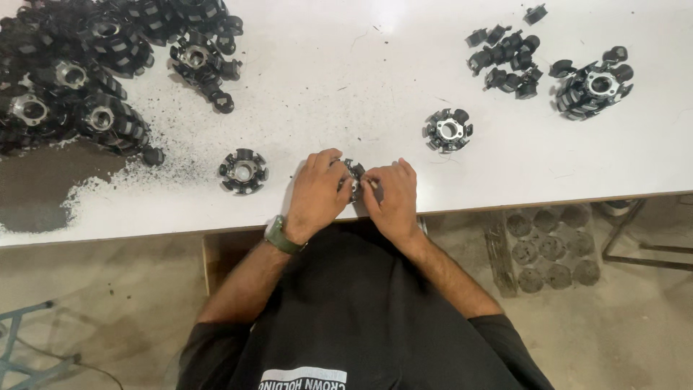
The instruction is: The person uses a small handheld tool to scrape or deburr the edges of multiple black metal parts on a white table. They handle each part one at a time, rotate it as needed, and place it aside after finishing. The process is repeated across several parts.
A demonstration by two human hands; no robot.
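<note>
Both hands meet near the front edge of a white table point(375, 79). My left hand point(317, 191), with a green watch on its wrist, and my right hand point(391, 193) together grip a small black ring-shaped part with a metal hub point(353, 175). Only a sliver of that part shows between the fingers. A similar black toothed ring point(243, 171) lies just left of my left hand. Another one point(448, 130) lies a little beyond my right hand.
A big heap of the same black rings point(79, 72) fills the far left, with black grit spread around it. Small loose black pieces point(507, 58) and one more ring point(596, 87) sit at the far right. A tray with round hollows point(552, 249) rests on the floor.
</note>
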